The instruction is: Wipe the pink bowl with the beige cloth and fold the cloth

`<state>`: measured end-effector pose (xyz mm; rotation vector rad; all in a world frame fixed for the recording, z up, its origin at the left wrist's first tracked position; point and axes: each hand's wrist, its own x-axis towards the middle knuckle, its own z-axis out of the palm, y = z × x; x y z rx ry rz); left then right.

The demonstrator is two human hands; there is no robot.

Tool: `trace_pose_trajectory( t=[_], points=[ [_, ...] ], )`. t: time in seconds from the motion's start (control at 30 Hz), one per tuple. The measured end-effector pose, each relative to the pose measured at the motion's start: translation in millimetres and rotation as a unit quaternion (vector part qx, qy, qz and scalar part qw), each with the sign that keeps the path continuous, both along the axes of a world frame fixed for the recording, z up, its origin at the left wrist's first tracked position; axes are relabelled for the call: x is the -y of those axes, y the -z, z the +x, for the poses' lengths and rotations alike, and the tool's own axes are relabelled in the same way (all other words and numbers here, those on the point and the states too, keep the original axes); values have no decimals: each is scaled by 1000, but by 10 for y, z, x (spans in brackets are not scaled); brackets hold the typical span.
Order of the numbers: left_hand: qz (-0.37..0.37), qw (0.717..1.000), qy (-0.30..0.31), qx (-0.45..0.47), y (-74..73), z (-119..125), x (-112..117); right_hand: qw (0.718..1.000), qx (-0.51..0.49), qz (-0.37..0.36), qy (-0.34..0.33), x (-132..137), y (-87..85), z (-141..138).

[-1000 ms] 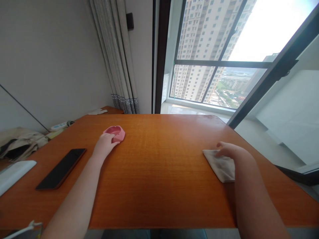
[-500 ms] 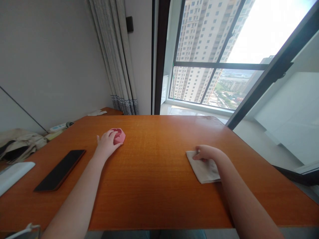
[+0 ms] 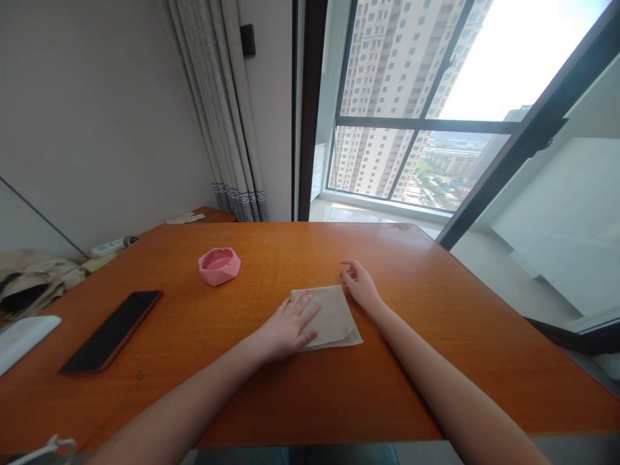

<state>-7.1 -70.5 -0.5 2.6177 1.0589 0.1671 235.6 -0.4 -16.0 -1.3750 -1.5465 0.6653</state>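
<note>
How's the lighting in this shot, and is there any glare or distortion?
Head view: the sky through the window is blown out to white; head view: pale sheen on the table's far right; head view: phone looks stretched, probably wide-angle.

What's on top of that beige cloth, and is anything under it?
The left hand lies spread over the left part of the cloth. The wooden table shows around the cloth; what lies beneath it is hidden.
</note>
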Motion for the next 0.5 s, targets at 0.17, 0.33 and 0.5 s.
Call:
trace_pose_trajectory(
  t=[0.17,0.33,0.5],
  points=[
    [-13,999,-36,-27,-75,-551,6,999,48,-12,13,-92,150,27],
    [5,985,-170,-29,-45,-1386,67,991,131,-27,9,-28,116,-96],
    [82,939,-334,13,113,-2035,103,980,201,-7,-3,15,80,-158]
  ],
)
